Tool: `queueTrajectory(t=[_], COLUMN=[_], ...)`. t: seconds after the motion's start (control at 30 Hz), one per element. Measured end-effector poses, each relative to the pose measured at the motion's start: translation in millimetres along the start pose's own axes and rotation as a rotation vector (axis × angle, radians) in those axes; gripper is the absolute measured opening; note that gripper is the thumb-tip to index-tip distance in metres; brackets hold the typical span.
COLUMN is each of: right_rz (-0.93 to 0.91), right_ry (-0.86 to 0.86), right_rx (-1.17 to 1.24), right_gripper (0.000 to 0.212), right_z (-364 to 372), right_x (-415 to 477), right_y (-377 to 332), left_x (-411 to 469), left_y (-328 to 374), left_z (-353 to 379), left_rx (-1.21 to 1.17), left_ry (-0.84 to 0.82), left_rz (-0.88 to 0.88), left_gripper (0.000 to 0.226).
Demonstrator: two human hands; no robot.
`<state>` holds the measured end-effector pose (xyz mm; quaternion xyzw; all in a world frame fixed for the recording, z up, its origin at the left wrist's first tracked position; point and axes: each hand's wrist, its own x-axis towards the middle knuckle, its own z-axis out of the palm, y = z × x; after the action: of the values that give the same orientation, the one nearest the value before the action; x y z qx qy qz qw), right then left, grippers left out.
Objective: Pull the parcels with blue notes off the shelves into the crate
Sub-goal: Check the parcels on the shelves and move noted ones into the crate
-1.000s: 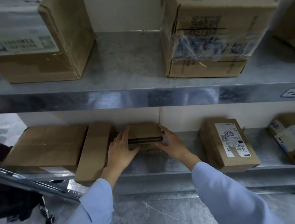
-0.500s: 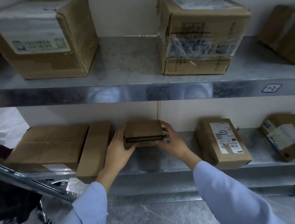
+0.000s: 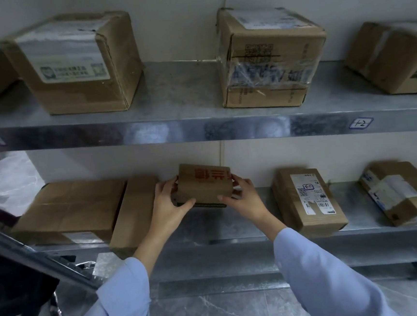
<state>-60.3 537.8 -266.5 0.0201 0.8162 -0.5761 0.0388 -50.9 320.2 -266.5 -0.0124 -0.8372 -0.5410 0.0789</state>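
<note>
Both hands grip one small parcel [image 3: 205,186] from opposite ends: the left hand [image 3: 169,208] wraps its left end and the right hand [image 3: 247,200] its right end, each with fingers curled over the top and the thumb under the front edge. A two-sided hold of this kind lets the parcel be rotated without sliding.

The small parcel sits at the middle of the lower shelf [image 3: 233,225], tipped so that a face with red print is turned toward the camera, presumably so its surfaces can be inspected for a marker. No blue note shows on the visible faces. Its lower edge appears raised off the shelf, though blur prevents confirmation.

Just left of the left hand lies a narrow carton [image 3: 135,212], with a flat carton [image 3: 72,207] beyond it. To the right, apart from the hands, a labelled parcel [image 3: 309,200] lies label-up, the label carrying a small blue-outlined mark.

Farther back, the upper shelf [image 3: 183,89] carries larger cartons. The crate cannot be identified in view; a dark framed object [image 3: 32,259] at lower left may belong to it.
</note>
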Motion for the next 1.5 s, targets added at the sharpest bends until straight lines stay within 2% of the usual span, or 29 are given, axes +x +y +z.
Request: queueTrajectory(t=[0.1,0.2,0.27,0.37,0.47,0.6,0.83,1.07,1.5], right_rz=[0.015,0.018,0.004,0.004,0.009,-0.015,-0.012,-0.03,0.011], right_ry=[0.001,-0.006,0.004,0.007,0.009,0.016,0.042,0.001,-0.034], right_rx=[0.064,0.106,0.138,0.156,0.088,-0.077,-0.055,-0.082,-0.166], right_gripper=[0.072,0.065,0.062,0.069,0.079,0.073,0.066,0.068,0.056], right_z=[-3,-4,-6,-6,-4,-2,6,13,18], right_x=[-2,-4,-4,-4,-2,2,12,22,37], right_y=[-2,-5,-4,-3,0,5,12,24,39], left_x=[-2,-3,-3,-3,-2,-1,1,10,23], left_y=[4,5,4,0,-5,-9,-23,-36,-51], left_z=[1,3,4,5,6,9,15,19,31], left_rx=[-0.057,-0.123,-0.129,-0.151,-0.161,-0.102,-0.13,-0.02,0.073], left_ry=[0.011,0.008,0.004,-0.018,-0.02,-0.011,0.016,0.04,0.027], left_rz=[-0.029,-0.078,-0.095,-0.094,-0.107,-0.052,-0.114,-0.119,-0.188], left_gripper=[0.059,0.055,0.057,0.07,0.078,0.061,0.063,0.071,0.069])
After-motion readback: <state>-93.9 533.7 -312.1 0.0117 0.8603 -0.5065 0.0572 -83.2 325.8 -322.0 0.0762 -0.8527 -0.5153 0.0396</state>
